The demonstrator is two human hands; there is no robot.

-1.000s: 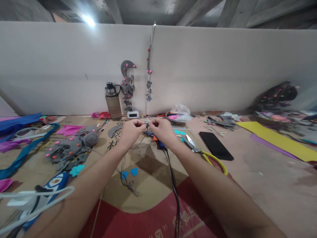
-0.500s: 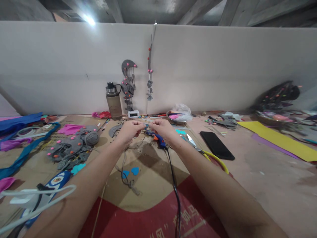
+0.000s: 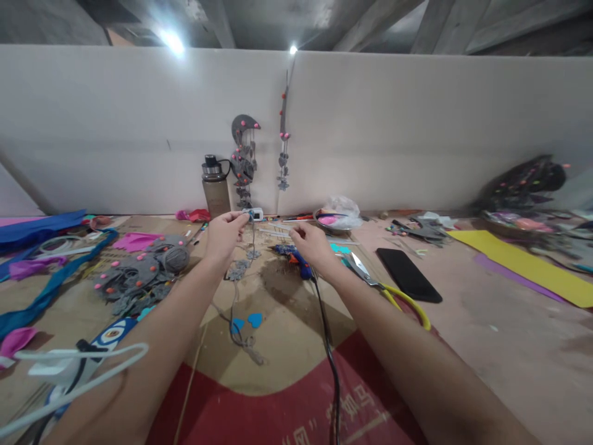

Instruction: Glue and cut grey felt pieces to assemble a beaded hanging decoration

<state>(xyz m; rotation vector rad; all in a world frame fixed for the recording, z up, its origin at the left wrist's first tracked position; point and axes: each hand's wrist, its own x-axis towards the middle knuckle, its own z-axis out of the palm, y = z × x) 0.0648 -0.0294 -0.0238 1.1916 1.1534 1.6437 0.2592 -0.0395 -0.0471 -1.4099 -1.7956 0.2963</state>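
Observation:
My left hand [image 3: 225,233] pinches the top of a grey string [image 3: 252,235]; a small bluish piece shows at its fingertips. Grey felt shapes [image 3: 239,269] lie below that hand, apparently on the same string. Closed thumb to finger, my right hand [image 3: 311,246] is held apart from the left; whatever may be in its pinch is too small to make out. Just below it lies a blue glue gun [image 3: 303,267] with an orange trigger and a black cord [image 3: 328,346]. Two blue heart cutouts [image 3: 254,319] and a loose grey cord [image 3: 248,351] lie nearer me on the cardboard [image 3: 222,371].
Yellow-handled scissors [image 3: 370,278] and a black phone [image 3: 407,275] lie right of my right forearm. Grey felt with pompoms [image 3: 139,272] is heaped at left. A bottle [image 3: 216,191], a small clock [image 3: 258,215] and a bowl [image 3: 337,224] stand along the white wall.
My hands were together over the glue gun. They have parted: the left has moved left and up with the string, the right slightly right. Felt pieces now show below the left hand.

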